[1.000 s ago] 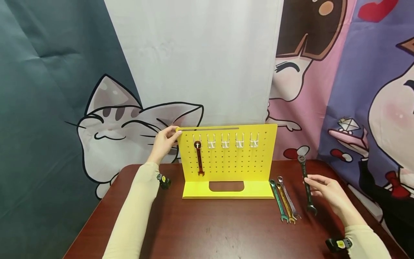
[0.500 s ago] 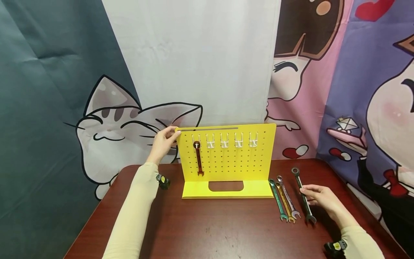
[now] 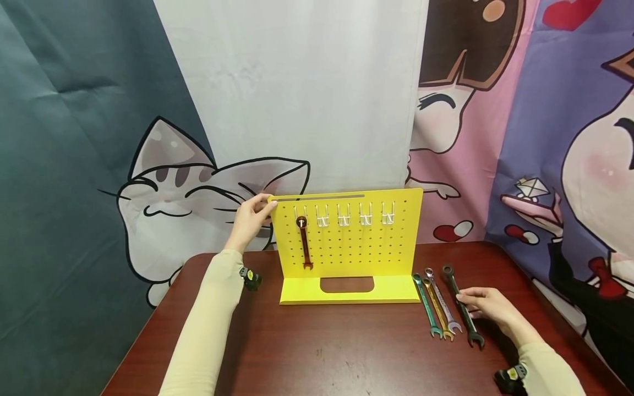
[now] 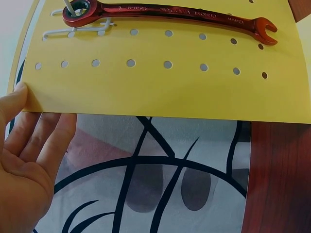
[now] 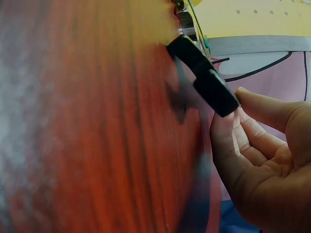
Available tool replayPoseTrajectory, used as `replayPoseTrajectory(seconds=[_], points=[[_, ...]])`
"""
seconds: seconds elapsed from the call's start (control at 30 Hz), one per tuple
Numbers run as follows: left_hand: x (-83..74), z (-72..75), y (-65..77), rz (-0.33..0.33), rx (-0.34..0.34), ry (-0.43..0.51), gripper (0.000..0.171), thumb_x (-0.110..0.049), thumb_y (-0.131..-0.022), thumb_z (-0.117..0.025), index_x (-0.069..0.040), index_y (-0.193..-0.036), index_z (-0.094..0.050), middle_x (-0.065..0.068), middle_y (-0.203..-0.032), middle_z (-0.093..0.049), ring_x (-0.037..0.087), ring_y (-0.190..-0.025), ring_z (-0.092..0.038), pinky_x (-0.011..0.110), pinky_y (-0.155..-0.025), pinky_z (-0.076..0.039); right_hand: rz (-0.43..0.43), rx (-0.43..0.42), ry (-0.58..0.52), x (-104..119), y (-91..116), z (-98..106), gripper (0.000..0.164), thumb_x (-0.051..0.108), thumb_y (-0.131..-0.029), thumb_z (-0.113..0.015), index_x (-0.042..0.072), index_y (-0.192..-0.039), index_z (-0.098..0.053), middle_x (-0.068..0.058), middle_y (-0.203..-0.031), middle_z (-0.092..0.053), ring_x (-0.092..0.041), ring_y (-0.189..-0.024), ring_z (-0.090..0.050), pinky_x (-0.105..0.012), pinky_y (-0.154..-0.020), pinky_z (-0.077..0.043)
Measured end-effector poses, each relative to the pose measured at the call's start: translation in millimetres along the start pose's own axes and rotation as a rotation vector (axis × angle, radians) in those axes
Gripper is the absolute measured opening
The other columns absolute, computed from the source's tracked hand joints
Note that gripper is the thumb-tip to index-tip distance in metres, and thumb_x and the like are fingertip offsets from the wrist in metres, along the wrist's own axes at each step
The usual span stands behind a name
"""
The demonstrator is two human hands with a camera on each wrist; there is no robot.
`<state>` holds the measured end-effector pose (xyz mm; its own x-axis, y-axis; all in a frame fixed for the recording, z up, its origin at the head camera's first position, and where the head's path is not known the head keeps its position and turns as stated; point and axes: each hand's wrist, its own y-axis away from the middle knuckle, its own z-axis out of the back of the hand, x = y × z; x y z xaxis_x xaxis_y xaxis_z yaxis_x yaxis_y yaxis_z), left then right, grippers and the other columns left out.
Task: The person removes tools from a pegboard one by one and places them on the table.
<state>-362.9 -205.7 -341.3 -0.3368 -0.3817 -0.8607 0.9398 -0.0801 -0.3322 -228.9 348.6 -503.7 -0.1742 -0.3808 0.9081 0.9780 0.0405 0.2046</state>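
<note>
Lower right: your right hand (image 3: 489, 306) pinches black wrench (image 3: 466, 318), now lower, lining up with three wrenches (image 3: 438, 309); left hand (image 3: 250, 221) pinches board (image 3: 356, 268).

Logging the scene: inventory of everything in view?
table: 1, red-brown, foreground
backdrop: 1, multicoloured, behind table
board: 1, yellow, on table
hooks: 5, white, upper board
hung wrench: 1, red, leftmost hook
loose wrenches: 3, green, gold, silver, on table right of board
held wrench: 1, black, right of loose wrenches
wrist cameras: 2, black, wrists
sleeves: 2, cream, forearms
left hand: 1, gripping board's left edge
right hand: 1, pinching held wrench
</note>
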Motion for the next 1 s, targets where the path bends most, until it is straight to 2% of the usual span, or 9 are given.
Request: replayPoseTrajectory(seconds=[0.3, 0.53, 0.7, 0.77, 1.0], points=[[0.2, -0.7, -1.3, -0.002, 0.006, 0.014, 0.037, -0.034, -0.099, -0.067, -0.009, -0.126, -0.065, 0.017, -0.107, -0.072, 0.029, -0.101, -0.069, 0.049, -0.091, -0.059, -0.012, 0.018, 0.06, 1, -4, -2, 0.039, 0.015, -0.1, -0.063, -0.021, -0.116, -0.059, -0.005, -0.091, -0.067, -0.016, -0.078, -0.063, -0.029, -0.066, -0.061], [2.3, 0.3, 1.0, 0.01, 0.009, 0.013, 0.037, -0.035, -0.1, -0.066, -0.01, -0.127, -0.066, 0.016, -0.108, -0.072, 0.028, -0.101, -0.07, 0.035, -0.085, -0.062, -0.012, 0.019, 0.08, 1, -6, -5, 0.035, 0.013, -0.098, -0.066, -0.019, -0.112, -0.061, -0.005, -0.09, -0.065, -0.019, -0.08, -0.061, -0.03, -0.065, -0.062], [1.5, -0.8, -1.1, -0.014, 0.009, 0.038, 0.036, -0.034, -0.099, -0.067, -0.009, -0.125, -0.066, 0.017, -0.106, -0.072, 0.029, -0.1, -0.07, 0.048, -0.09, -0.059, 0.007, 0.0, 0.118, 5, -8, -4, 0.034, 0.013, -0.098, -0.066, -0.018, -0.11, -0.063, -0.005, -0.087, -0.065, -0.019, -0.078, -0.061, -0.031, -0.063, -0.063], [1.3, -0.9, -1.5, -0.013, 0.004, 0.038, 0.036, -0.034, -0.099, -0.067, -0.009, -0.125, -0.066, 0.017, -0.107, -0.072, 0.029, -0.1, -0.07, 0.05, -0.091, -0.059, 0.011, -0.003, 0.127, 7, -9, -4, 0.032, 0.012, -0.097, -0.067, -0.018, -0.108, -0.064, -0.005, -0.085, -0.065, -0.019, -0.076, -0.06, -0.031, -0.063, -0.063], [2.5, -0.3, -1.0, 0.005, -0.001, 0.021, 0.036, -0.035, -0.099, -0.067, -0.01, -0.125, -0.066, 0.016, -0.107, -0.072, 0.027, -0.1, -0.07, 0.032, -0.083, -0.062, 0.001, -0.012, 0.155, 12, -10, -6, 0.023, 0.008, -0.095, -0.068, -0.014, -0.099, -0.066, -0.005, -0.078, -0.061, -0.019, -0.07, -0.059, -0.033, -0.059, -0.063]])
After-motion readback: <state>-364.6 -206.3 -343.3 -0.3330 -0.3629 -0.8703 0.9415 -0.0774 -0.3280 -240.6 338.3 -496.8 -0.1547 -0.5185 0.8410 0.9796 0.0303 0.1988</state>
